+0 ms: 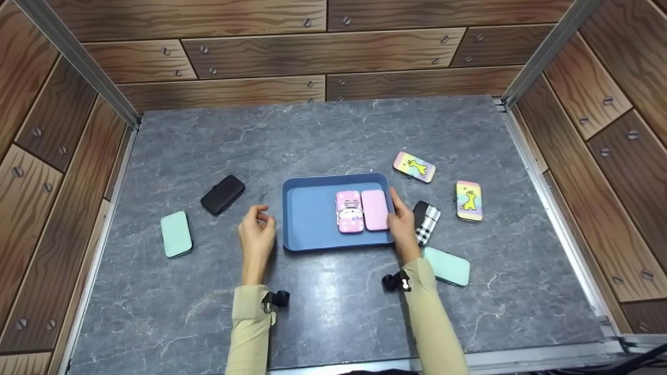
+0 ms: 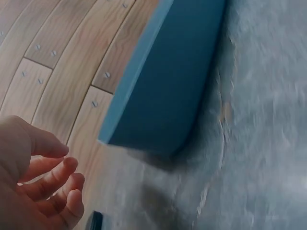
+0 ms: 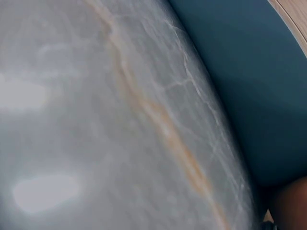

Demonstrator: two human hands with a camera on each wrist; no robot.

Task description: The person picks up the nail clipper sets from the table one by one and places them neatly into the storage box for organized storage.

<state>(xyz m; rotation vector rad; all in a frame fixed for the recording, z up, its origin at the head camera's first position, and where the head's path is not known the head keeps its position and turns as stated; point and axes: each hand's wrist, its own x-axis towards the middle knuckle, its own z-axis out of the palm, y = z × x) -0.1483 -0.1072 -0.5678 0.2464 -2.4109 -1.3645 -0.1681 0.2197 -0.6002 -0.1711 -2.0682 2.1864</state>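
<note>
A shallow blue tray (image 1: 312,219) stands mid-table. Inside it, towards the right, a pink patterned case (image 1: 349,211) lies beside a plain pink case (image 1: 375,210). My right hand (image 1: 403,225) grips the tray's right wall, its thumb at the rim and the fingers along the outer side. My left hand (image 1: 257,232) hovers just left of the tray, apart from it, with loosely curled fingers and nothing held. In the left wrist view that hand (image 2: 43,177) is near the tray's outer wall (image 2: 163,86). Only a sliver of the right hand (image 3: 291,206) shows in the right wrist view.
Left of the tray lie a black case (image 1: 223,195) and a mint case (image 1: 176,234). On the right are two giraffe-printed cases (image 1: 414,166), a black case with a checked band (image 1: 427,224) and another mint case (image 1: 447,266). Wood-patterned walls (image 1: 323,54) enclose the table.
</note>
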